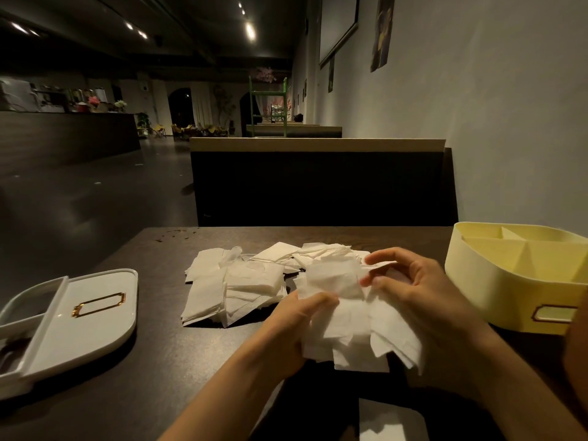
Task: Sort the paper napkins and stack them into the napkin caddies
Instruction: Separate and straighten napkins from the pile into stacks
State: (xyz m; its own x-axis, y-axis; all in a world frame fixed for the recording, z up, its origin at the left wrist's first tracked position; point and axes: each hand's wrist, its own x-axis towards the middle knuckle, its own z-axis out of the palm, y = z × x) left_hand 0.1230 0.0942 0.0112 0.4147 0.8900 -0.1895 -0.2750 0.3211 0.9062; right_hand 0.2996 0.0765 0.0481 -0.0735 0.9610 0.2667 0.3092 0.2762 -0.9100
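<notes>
A loose pile of white paper napkins (pixel 241 284) lies spread on the dark table (pixel 165 361). My left hand (pixel 296 319) grips a bunch of napkins (pixel 350 329) from the left, just above the table. From the right, my right hand (pixel 416 291) holds the same bunch, thumb and fingers pinching its top sheet. A yellow caddy (pixel 496 281) with divided compartments stands at the right, nothing visible inside. A white caddy (pixel 79 329) with a gold label frame and a partly slid lid sits at the left.
A dark booth bench back (pixel 318 183) stands beyond the table's far edge. A pale wall (pixel 493 122) runs along the right. Small crumbs (pixel 171 235) dot the far left corner of the table. A white object (pixel 391 421) shows at the bottom edge.
</notes>
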